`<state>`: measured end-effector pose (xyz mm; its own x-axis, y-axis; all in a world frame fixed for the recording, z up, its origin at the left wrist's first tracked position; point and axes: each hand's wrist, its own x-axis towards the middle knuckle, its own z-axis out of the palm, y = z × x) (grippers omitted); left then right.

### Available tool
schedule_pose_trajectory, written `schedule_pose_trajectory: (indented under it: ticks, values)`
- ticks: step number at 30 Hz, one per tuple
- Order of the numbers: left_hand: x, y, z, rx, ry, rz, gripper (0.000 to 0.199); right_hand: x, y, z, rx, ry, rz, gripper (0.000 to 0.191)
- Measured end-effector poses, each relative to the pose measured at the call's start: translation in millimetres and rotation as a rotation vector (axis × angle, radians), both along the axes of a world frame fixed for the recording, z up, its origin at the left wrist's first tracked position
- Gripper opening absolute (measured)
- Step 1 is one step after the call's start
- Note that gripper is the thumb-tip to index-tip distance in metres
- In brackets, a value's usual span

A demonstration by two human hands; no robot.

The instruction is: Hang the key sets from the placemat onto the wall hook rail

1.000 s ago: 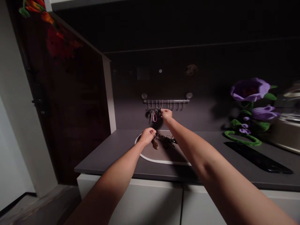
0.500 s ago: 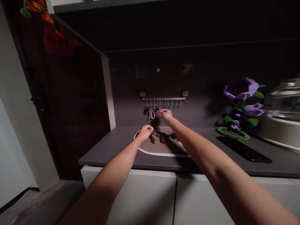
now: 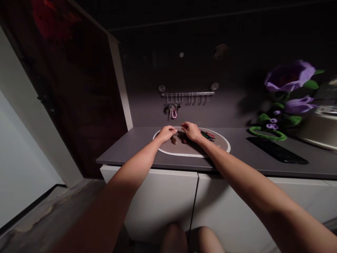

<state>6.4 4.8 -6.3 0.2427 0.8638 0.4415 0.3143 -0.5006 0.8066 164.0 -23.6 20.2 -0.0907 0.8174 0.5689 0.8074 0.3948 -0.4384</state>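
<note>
Both hands are low over an oval tray (image 3: 188, 155) with a white rim on the counter. My left hand (image 3: 166, 133) is closed in a pinch at the tray's left side, just above a brown key fob (image 3: 174, 140). Beside it, my right hand (image 3: 192, 131) has its fingers drawn together over the keys. A second brown fob (image 3: 184, 141) lies beneath it. What either pinch holds is too small to make out. Several keys (image 3: 167, 107) and a pink loop (image 3: 174, 113) hang from the hooks of a clear rail (image 3: 195, 94) on the wall.
Pens and slim coloured items (image 3: 208, 135) lie on the tray's right part. Farther right are a black phone-like slab (image 3: 277, 150), purple artificial flowers (image 3: 291, 79) with a green ring base (image 3: 267, 134), and a pale rounded appliance (image 3: 319, 128). A dark door (image 3: 81, 105) stands left.
My right hand has come down from beside the hanging keys to the tray. My left hand stays over the tray's left side. The view has tilted downward.
</note>
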Motion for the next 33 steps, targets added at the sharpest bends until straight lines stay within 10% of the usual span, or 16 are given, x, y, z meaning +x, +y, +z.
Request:
schedule_pose_trajectory:
  ticks: [15,33]
  values:
    - [5,11,-1.1,0.125,0.308,0.133,0.012,-4,4,-6.8,-0.1,-0.337,-0.104,0.023]
    - [4,3,2.9,0.042,0.049,0.138,0.014,-1,2,0.9,-0.106,-0.421,-0.06,0.027]
